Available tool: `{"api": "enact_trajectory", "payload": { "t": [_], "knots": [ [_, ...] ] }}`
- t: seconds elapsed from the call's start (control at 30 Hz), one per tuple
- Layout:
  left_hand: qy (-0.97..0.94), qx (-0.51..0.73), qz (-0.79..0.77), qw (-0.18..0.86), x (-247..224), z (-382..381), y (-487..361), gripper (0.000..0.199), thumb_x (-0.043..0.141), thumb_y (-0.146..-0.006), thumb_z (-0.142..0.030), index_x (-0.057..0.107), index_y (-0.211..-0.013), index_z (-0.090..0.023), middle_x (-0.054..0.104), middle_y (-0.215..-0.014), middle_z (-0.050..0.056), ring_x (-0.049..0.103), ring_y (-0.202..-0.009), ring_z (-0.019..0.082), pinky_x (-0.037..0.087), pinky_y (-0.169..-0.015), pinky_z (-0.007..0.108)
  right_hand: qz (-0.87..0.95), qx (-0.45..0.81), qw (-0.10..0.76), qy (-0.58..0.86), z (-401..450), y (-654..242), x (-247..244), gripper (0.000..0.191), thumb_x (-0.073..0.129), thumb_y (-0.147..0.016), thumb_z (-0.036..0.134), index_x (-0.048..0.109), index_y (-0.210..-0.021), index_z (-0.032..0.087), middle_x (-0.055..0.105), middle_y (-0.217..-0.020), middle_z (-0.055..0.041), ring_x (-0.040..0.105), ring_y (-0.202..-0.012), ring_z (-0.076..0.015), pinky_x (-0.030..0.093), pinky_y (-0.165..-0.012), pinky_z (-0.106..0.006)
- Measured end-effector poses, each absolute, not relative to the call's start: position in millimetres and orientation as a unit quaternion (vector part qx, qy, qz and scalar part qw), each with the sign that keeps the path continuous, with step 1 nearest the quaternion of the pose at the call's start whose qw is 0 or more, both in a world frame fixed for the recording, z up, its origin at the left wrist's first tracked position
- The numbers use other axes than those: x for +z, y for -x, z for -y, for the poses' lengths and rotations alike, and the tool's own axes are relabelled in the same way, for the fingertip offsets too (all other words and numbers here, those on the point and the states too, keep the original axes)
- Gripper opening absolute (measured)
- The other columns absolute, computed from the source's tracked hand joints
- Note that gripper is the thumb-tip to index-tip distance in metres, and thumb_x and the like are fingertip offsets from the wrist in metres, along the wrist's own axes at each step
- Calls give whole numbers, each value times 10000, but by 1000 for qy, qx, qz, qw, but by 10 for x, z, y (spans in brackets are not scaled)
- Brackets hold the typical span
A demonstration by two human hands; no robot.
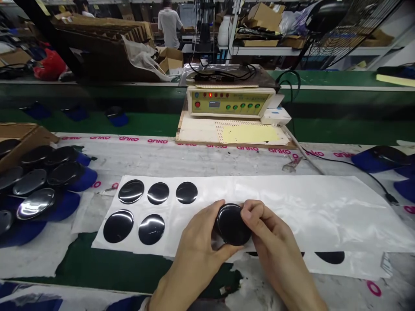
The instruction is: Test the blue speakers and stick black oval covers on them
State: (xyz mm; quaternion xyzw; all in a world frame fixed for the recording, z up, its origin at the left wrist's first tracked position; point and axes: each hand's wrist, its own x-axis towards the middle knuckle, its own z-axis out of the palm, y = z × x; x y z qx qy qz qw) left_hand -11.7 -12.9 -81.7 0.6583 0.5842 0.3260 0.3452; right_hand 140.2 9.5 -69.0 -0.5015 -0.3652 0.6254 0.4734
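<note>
My left hand [201,246] is wrapped round the side of a round black disc-topped part [233,224], its thumb below and fingers behind. The thumb and fingertips of my right hand [272,237] press together at the disc's upper right edge. Whether they pinch a thin film or only the rim is too small to tell. Beneath my hands lies a white backing sheet [324,207] with several glossy black discs [158,193] on its left part. More black shapes show partly at the sheet's lower edge.
Several blue parts with black round tops [66,172] crowd the left, beside a cardboard box [29,129]. More blue parts [379,159] sit at right. A control box [230,103] stands on a wooden board [197,129] ahead, its cable trailing right. A person [170,26] stands far back.
</note>
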Motion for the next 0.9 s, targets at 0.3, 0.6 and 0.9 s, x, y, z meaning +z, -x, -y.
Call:
{"api": "enact_trajectory", "payload": {
  "t": [0.3,0.6,0.9],
  "knots": [
    [-660,319,-586,345,-800,122,128,639,712,-791,-403,411,-1344,-293,595,-1315,6,557,-1209,187,485,-999,328,463,506,505,524,-98,-1367,-737,288,685,-828,352,520,-646,202,471,-876,2,544,-913,-165,456,-808,-276],
    [-665,320,-581,343,-832,127,144,656,712,-794,-402,380,-1355,-332,585,-1328,-3,568,-1203,194,500,-986,331,492,448,518,537,-103,-1316,-722,260,667,-838,335,517,-670,204,470,-835,-3,583,-899,-185,490,-759,-298],
    [-669,320,-571,351,-828,126,146,623,694,-816,-392,373,-1347,-337,585,-1316,-3,576,-1188,192,503,-966,320,514,427,514,537,-83,-1278,-720,235,625,-874,319,487,-714,216,462,-840,2,577,-892,-172,483,-741,-285]
  ]
}}
